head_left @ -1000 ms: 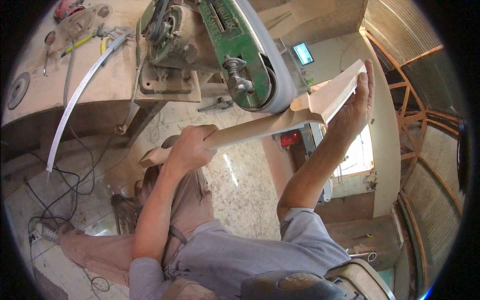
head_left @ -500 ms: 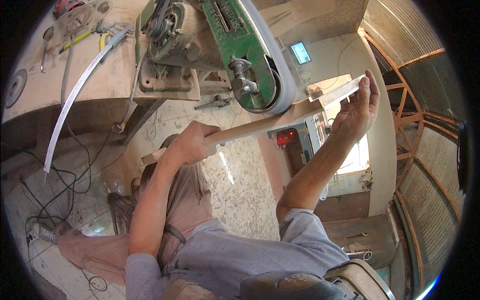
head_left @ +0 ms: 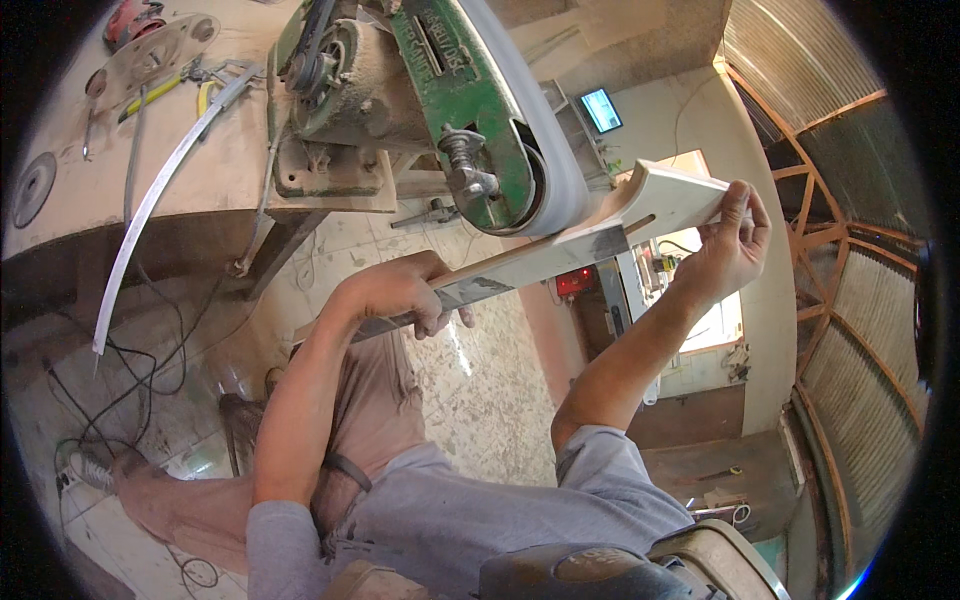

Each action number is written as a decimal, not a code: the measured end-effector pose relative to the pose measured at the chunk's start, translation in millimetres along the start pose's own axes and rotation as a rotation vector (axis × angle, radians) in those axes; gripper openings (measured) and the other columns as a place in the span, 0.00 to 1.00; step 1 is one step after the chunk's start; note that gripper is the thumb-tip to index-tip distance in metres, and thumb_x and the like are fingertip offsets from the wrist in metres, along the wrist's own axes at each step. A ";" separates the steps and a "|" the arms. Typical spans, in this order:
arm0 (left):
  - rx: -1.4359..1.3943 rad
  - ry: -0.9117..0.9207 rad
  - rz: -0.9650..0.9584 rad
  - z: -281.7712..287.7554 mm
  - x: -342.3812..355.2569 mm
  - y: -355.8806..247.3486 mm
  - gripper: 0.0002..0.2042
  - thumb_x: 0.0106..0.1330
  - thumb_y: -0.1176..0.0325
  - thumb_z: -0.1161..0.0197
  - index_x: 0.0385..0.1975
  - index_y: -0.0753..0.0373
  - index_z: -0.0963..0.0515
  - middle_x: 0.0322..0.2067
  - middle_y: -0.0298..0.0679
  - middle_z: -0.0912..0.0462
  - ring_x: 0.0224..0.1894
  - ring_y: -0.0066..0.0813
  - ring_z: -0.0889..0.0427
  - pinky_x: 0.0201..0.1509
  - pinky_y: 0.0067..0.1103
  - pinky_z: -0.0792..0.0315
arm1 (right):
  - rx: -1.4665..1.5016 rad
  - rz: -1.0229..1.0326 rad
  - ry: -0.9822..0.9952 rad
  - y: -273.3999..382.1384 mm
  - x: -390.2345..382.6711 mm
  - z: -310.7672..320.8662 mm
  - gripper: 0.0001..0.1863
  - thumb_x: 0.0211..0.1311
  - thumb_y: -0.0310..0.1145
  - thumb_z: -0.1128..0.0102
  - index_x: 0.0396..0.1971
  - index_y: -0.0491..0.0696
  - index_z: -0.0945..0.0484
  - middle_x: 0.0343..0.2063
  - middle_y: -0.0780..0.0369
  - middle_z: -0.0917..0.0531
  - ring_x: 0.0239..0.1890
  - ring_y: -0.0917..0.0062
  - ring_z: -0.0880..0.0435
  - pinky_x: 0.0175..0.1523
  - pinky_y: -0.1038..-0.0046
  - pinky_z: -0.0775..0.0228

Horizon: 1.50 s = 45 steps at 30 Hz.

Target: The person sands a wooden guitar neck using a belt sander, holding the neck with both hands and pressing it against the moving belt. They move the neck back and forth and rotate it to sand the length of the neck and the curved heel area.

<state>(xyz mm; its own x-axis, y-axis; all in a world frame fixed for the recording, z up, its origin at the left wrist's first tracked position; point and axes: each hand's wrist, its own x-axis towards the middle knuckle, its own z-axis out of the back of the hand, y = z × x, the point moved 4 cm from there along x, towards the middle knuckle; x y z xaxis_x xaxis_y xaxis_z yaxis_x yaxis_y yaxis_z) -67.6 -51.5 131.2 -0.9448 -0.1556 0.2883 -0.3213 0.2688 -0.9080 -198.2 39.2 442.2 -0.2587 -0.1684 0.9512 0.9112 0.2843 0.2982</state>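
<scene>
"Step?"
"Sanding, seemingly: left hand (head_left: 395, 292) grips, right hand's (head_left: 730, 258) fingers pinch the wooden piece (head_left: 540, 261) under the belt (head_left: 562, 165), off the worktop's (head_left: 90, 195) right corner."
"Next?"
"Likely calls for even pressure."

At upper centre, the belt sander (head_left: 455, 110) stands on the table (head_left: 90, 195), disc (head_left: 36, 189) leftward, wooden workpiece (head_left: 545, 259) below.

Long wooden workpiece (head_left: 540, 266), dark-patched side, flared right end, slanting beside sanding belt (head_left: 568, 175).
</scene>
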 end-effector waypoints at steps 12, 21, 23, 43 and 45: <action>-0.277 -0.029 0.271 -1.6 -8.6 22.4 0.30 0.36 0.81 0.33 0.48 0.76 0.26 0.27 0.47 0.16 0.23 0.35 0.18 0.34 0.28 0.22 | -0.336 0.154 -0.096 15.3 -17.6 13.1 0.21 0.54 0.42 0.19 0.40 0.41 0.14 0.20 0.67 0.22 0.26 0.83 0.17 0.30 0.82 0.23; -0.410 0.183 0.115 -14.5 13.0 5.9 0.33 0.32 0.74 0.39 0.45 0.85 0.20 0.23 0.53 0.15 0.21 0.37 0.17 0.26 0.25 0.23 | -0.509 0.223 -0.182 40.2 1.3 19.6 0.25 0.49 0.45 0.16 0.40 0.42 0.14 0.16 0.70 0.25 0.21 0.87 0.26 0.24 0.85 0.40; -0.417 0.255 0.132 -13.2 13.5 8.0 0.33 0.32 0.74 0.39 0.46 0.85 0.21 0.24 0.55 0.15 0.21 0.38 0.17 0.26 0.25 0.23 | -0.603 0.216 -0.174 48.6 -0.7 19.2 0.26 0.49 0.45 0.15 0.40 0.42 0.14 0.16 0.70 0.25 0.20 0.88 0.25 0.24 0.85 0.41; 1.079 -0.974 -0.109 -103.1 -30.6 -9.9 0.17 0.46 0.75 0.37 0.40 0.66 0.23 0.33 0.54 0.18 0.38 0.61 0.18 0.43 0.44 0.25 | 0.619 -0.503 0.216 -70.4 -60.2 42.6 0.28 0.77 0.39 0.43 0.70 0.40 0.33 0.51 0.60 0.16 0.42 0.86 0.16 0.46 0.83 0.24; 1.171 -1.048 -0.102 -117.1 -31.7 -11.6 0.17 0.47 0.75 0.36 0.40 0.66 0.23 0.34 0.54 0.18 0.37 0.60 0.18 0.42 0.44 0.25 | 0.636 -0.532 0.229 -85.8 -72.1 55.7 0.26 0.77 0.39 0.44 0.67 0.39 0.29 0.51 0.61 0.15 0.43 0.85 0.16 0.48 0.82 0.24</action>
<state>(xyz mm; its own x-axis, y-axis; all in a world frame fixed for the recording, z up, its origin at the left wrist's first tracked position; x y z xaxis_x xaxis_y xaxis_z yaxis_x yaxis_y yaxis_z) -41.4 61.6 168.2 -0.3007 -0.8234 0.4812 0.3169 -0.5622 -0.7639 -275.6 79.5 352.6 -0.4667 -0.5960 0.6534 0.3165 0.5773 0.7527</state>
